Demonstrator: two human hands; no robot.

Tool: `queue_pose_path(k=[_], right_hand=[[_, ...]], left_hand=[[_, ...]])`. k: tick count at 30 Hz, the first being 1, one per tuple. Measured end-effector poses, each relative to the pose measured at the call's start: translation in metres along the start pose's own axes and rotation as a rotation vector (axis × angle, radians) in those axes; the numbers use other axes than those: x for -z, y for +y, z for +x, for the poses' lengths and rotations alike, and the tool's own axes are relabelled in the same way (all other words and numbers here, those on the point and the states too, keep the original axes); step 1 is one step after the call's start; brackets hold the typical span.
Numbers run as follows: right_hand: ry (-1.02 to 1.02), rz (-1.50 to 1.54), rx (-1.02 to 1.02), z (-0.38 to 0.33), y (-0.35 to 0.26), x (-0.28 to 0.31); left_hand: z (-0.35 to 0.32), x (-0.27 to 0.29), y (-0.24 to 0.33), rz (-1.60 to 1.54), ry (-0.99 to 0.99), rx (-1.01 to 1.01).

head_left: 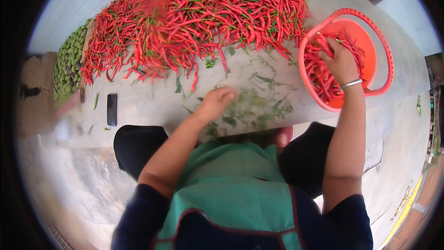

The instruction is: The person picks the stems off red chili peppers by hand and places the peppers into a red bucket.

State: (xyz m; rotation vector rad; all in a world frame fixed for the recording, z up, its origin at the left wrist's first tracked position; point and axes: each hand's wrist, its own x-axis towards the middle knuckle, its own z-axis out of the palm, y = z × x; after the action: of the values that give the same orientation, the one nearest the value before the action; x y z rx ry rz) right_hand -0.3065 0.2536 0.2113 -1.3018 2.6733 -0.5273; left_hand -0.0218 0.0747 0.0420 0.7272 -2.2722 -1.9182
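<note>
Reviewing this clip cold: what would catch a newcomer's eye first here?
The huge heap of red chillies filling the top centre of the floor stands out at once. Next comes the orange basket at the upper right, where the right hand reaches in among more chillies. Below the heap, the left hand sits over a scatter of green stems, with a dark phone lying off to the left.

glossy red chillies (pixel 194 14), a smooth plastic basket (pixel 365 41), a shiny, seemingly metal bangle (pixel 351 84), matt concrete floor (pixel 152 106).
</note>
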Motion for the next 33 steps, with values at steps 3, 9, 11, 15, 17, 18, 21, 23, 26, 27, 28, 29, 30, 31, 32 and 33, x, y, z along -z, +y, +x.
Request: queue_pose_path(k=[3, 9, 11, 15, 17, 18, 21, 23, 26, 27, 28, 29, 30, 31, 32, 33], right_hand=[[0.360, -0.193, -0.103, -0.004, 0.049, 0.009], [0.103, 0.057, 0.351, 0.002, -0.033, -0.038], [-0.002, 0.078, 0.369, 0.001, -0.057, -0.060], [-0.132, 0.102, 0.625, -0.001, -0.084, -0.100], [0.023, 0.045, 0.756, -0.007, -0.102, -0.121], [0.103, 0.020, 0.824, -0.009, -0.107, -0.126], [-0.151, 0.042, 0.721, -0.006, -0.104, -0.119], [-0.202, 0.044, 0.720, -0.007, -0.101, -0.114], [-0.248, 0.097, 0.636, -0.019, -0.108, -0.108], [-0.266, 0.139, 0.648, -0.024, -0.109, -0.108], [-0.283, 0.180, 0.658, -0.026, -0.109, -0.110], [-0.300, 0.222, 0.667, -0.027, -0.109, -0.110], [-0.386, 0.311, 0.654, -0.026, -0.107, -0.106], [-0.472, 0.404, 0.642, -0.026, -0.104, -0.098], [-0.560, 0.501, 0.630, -0.025, -0.103, -0.091], [-0.649, 0.617, 0.518, -0.023, -0.103, -0.079]], left_hand=[[0.020, 0.010, -0.032, 0.500, 0.300, 0.022], [0.033, 0.066, -0.102, 0.955, 0.654, 0.312], [0.032, 0.074, -0.119, 1.100, 0.530, 0.341], [0.030, 0.046, -0.041, 0.465, 0.195, 0.123], [0.022, 0.026, 0.006, 0.238, 0.089, -0.024], [0.018, 0.019, 0.029, 0.148, 0.088, -0.111], [0.000, 0.027, 0.071, 0.222, 0.043, -0.083], [-0.010, 0.030, 0.075, 0.348, 0.044, -0.041], [-0.019, 0.030, 0.073, 0.529, 0.095, -0.186], [-0.022, 0.029, 0.073, 0.571, 0.071, -0.239], [-0.021, 0.028, 0.074, 0.613, 0.045, -0.293], [-0.021, 0.028, 0.077, 0.654, 0.020, -0.348], [-0.022, 0.030, 0.081, 0.498, -0.080, -0.276], [-0.027, 0.033, 0.095, 0.344, -0.178, -0.200], [-0.031, 0.036, 0.101, 0.190, -0.273, -0.119], [-0.030, 0.037, 0.100, -0.009, -0.304, -0.119]])
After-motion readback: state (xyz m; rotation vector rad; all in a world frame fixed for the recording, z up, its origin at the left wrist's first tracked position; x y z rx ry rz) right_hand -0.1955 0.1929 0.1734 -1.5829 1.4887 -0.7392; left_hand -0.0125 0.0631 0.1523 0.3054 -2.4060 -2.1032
